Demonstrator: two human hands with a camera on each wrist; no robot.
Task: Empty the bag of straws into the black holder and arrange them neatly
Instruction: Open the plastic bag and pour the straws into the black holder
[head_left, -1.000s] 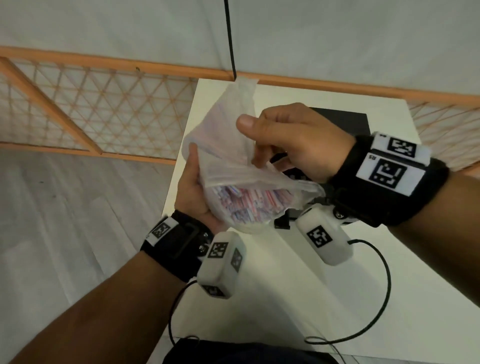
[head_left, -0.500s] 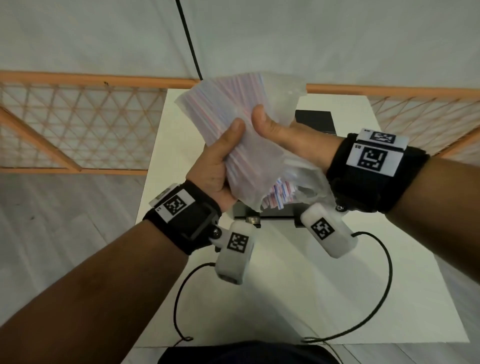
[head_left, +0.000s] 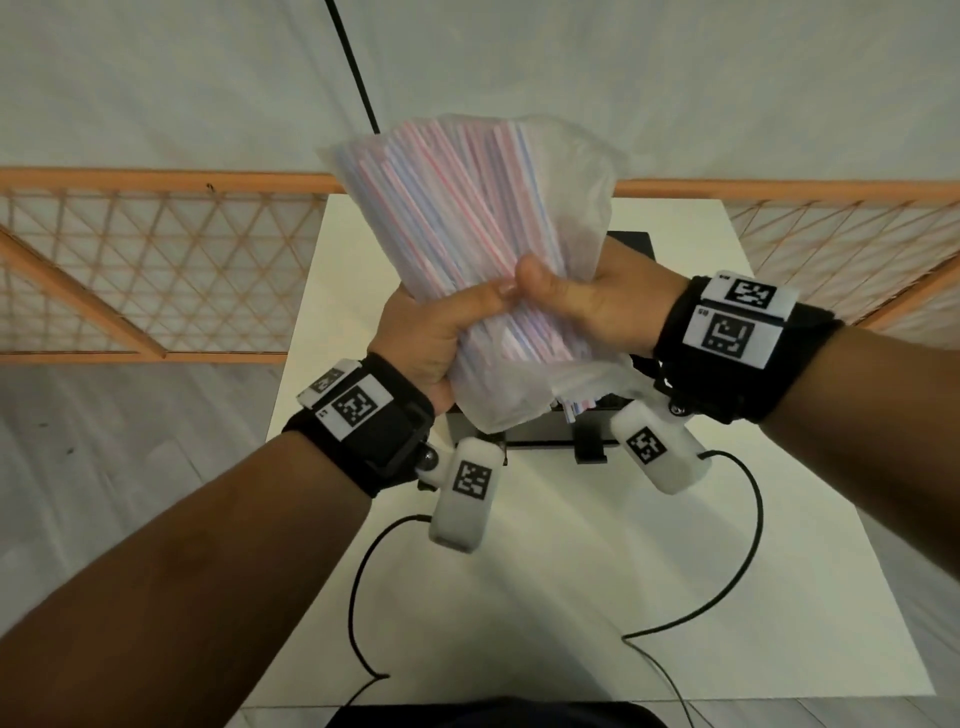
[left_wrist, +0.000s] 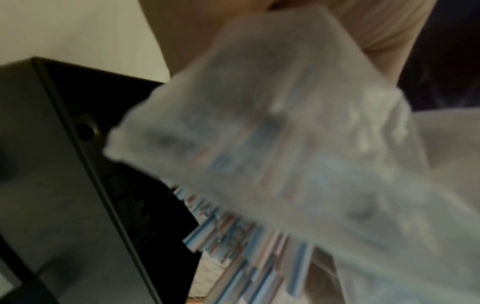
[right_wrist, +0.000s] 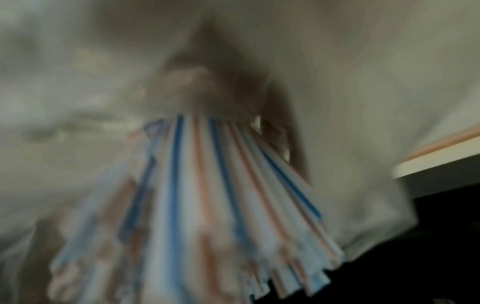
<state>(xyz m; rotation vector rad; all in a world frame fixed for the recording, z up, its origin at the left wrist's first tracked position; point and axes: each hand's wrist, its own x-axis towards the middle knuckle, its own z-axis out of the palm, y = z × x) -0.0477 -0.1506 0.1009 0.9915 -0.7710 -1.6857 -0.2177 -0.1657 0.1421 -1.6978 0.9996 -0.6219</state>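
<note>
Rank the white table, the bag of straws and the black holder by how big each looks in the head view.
1. white table, largest.
2. bag of straws, though its nearness to the camera inflates it.
3. black holder, smallest, but mostly hidden behind the bag and both hands, so its true size is unsure.

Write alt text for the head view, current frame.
Left hand and right hand grip a clear bag of striped straws, open end down over a black holder on a white table.

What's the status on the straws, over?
Left hand and right hand both grip the bag of straws, mouth down. Straw ends poking out over the black holder. Nothing in the way.
</note>
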